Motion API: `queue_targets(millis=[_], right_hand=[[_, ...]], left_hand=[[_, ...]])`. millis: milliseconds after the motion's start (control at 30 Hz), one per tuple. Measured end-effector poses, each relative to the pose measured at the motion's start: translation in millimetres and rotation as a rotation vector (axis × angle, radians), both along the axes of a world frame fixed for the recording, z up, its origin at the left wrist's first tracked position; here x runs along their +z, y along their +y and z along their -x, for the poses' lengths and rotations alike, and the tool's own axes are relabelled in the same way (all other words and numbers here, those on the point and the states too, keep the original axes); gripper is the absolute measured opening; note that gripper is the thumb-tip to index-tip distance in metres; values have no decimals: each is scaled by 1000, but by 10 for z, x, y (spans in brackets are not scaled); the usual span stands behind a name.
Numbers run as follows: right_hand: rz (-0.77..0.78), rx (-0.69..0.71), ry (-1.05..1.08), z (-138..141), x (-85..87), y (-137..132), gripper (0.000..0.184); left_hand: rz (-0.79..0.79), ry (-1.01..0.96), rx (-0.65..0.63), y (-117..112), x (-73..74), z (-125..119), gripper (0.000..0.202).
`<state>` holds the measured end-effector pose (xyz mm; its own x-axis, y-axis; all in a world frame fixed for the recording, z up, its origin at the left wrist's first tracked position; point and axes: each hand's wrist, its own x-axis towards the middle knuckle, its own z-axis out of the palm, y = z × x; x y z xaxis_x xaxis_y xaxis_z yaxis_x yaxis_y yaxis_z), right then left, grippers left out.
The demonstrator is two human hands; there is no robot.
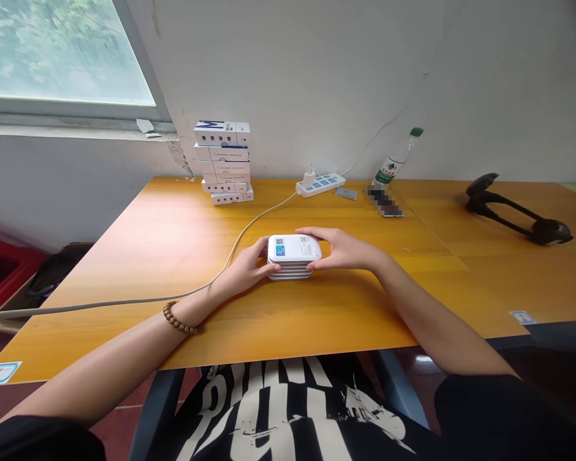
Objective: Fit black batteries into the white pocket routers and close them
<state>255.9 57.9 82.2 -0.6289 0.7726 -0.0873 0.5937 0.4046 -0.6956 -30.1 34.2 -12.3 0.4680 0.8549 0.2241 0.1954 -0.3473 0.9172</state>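
Note:
A stack of white flat devices (pixel 292 256) with blue labels on top stands in the middle of the orange wooden table (pixel 173 237). My left hand (pixel 249 266) grips the stack's left side, fingers curled round it. My right hand (pixel 338 250) holds the right side, with fingers along the far edge and thumb at the front. A bead bracelet (pixel 178 320) sits on my left wrist.
A pile of white boxes (pixel 224 161) stands at the back by the wall. A white power strip (pixel 320 184) with a cable (pixel 125 299) running left, a plastic bottle (pixel 394 163), a small grey item (pixel 345 193) and a black stand (pixel 513 211) lie further back and right.

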Motion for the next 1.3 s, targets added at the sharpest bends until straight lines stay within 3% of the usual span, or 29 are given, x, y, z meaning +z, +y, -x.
queue_targets(millis=[233,367,500,700,967,1300], right_hand=[[57,22,-35,4,29,-17,74],[127,13,-35,-27,13,-2,87],[226,40,8,-41,-130,62,94],[207,64,37,-34,-288,144,93],[218,36,20,-23,-198,110,86],[179,27,-21,-57,-379,176,100]], left_hand=[[1,23,-10,3,39,15,57],[22,44,-10,0,27,19,74],[3,68,-9,19,-5,17,84],[9,116,21,25,14,15,84],[39,80,8,-1,56,-11,82],[-11,104,11,-4,37,3,87]])
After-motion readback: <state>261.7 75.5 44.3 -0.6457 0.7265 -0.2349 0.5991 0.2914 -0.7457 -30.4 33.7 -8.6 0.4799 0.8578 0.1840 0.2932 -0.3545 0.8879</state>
